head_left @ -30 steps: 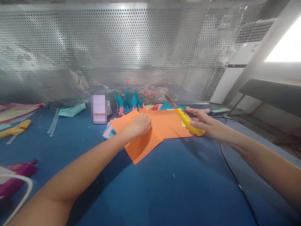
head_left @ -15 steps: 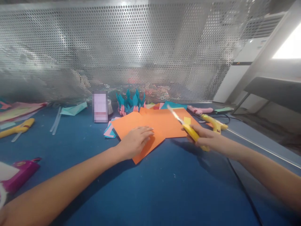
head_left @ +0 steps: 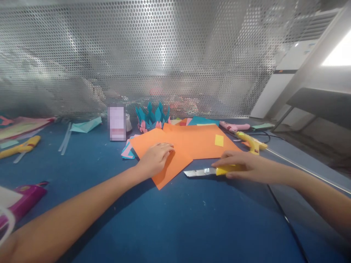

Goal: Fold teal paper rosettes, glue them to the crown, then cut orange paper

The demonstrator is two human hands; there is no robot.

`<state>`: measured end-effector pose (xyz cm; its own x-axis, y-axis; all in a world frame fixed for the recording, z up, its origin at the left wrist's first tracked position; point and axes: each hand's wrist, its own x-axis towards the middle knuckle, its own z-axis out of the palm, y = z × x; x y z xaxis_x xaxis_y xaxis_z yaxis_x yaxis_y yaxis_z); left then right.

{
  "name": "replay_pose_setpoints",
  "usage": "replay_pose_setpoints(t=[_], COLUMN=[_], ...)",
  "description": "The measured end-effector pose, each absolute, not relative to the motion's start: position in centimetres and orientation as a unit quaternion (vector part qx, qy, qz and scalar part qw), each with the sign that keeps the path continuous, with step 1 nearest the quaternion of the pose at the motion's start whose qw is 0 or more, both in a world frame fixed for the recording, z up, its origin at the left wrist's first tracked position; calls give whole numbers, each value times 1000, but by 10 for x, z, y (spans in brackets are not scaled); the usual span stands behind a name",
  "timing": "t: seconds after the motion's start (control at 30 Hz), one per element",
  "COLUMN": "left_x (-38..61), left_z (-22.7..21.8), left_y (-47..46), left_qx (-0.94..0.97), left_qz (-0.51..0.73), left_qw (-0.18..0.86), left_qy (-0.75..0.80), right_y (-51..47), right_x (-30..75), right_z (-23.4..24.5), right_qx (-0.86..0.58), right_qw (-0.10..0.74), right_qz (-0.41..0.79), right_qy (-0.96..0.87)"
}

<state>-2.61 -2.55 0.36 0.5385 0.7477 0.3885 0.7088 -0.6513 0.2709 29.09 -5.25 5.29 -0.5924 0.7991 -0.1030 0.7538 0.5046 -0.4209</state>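
Orange paper (head_left: 200, 140) lies across the middle of the blue table, a corner pointing toward me. My left hand (head_left: 155, 159) rests on its near left part, fingers loosely bent and lying on the sheet, the thumb partly hidden. To the right, my right hand (head_left: 244, 167) has its thumb and fingers around the yellow handle of a utility knife (head_left: 201, 172). The blade is out, points left, and is low over the table just in front of the paper. A small yellow paper square (head_left: 219, 140) sits on the orange paper.
Behind the paper stands a teal and pink folded-paper piece (head_left: 153, 116) beside a blurred box (head_left: 117, 123). Yellow (head_left: 253, 142) and pink (head_left: 236, 126) glue guns lie right. At left are a yellow tool (head_left: 20, 146), a magenta tool (head_left: 29, 197) and clear sticks (head_left: 65, 140).
My right hand has lowered the utility knife toward the table, turning its blade from up-left to nearly level and pointing left. My left hand has shifted slightly left on the orange paper, fingers bending more.
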Motion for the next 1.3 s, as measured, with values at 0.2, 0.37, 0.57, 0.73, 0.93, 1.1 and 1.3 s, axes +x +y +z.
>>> replay_pose_setpoints(t=[0.2,0.37,0.57,0.73,0.93,1.1,1.3], left_x=[-26,-26,-27,-27,-23,-24,-29], left_z=[3,4,5,6,10,10,4], left_y=[-28,-29,-28,-27,-32,-34,-30], left_qx=[874,875,891,909,906,904,909], left_qz=[242,219,156,110,114,87,49], left_qw=[50,44,19,-15,1,17,21], left_qy=[417,429,425,402,407,419,414], right_y=[-51,-50,-55,-62,-76,-88,-92], right_x=[291,289,276,265,250,236,232], right_z=[51,46,43,36,30,29,26], right_qx=[-453,-448,-428,-423,-406,-408,-415], right_qw=[27,41,80,81,46,22,13], right_qz=[239,250,230,130,26,9,-31], right_qy=[-858,-857,-870,-893,-912,-913,-909])
